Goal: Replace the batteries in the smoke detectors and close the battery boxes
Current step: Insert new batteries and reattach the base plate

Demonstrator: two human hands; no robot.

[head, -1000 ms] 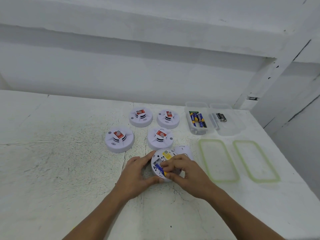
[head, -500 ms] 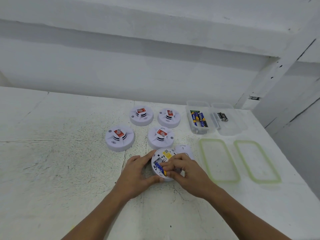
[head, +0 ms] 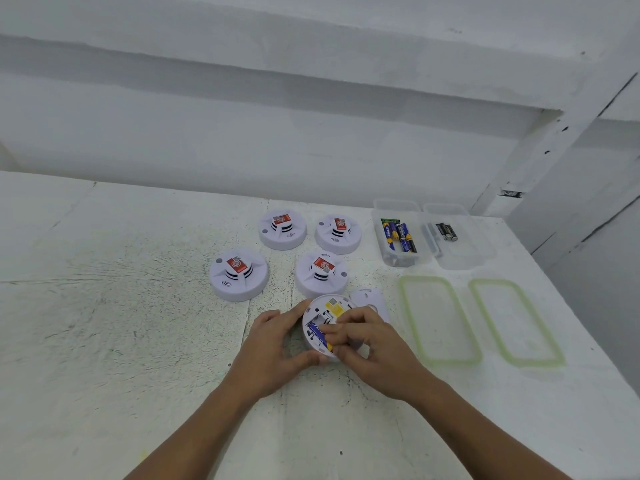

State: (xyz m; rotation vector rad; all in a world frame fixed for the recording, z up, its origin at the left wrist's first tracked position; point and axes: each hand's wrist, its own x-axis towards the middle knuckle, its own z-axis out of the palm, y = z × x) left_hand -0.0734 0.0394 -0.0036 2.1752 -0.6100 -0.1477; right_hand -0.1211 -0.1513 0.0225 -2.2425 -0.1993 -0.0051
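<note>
smoke detectors [head: 238,274] smooth white plastic; table [head: 104,341] rough, matt, cracked white paint; boxes [head: 398,237] clear plastic

My right hand [head: 375,351] covers the right half of the open detector [head: 323,311], so I cannot tell how far the blue battery [head: 316,333] under my curled fingertips sits in its slot (only its left end shows). My left hand [head: 273,348], gripping the detector's left rim, hides that edge. Just behind the detector, the loose white cover [head: 365,296] is half hidden by my knuckles. The red labels [head: 236,265] beyond the detector are too small to read, and both forearms [head: 194,431] run off the bottom edge
</note>
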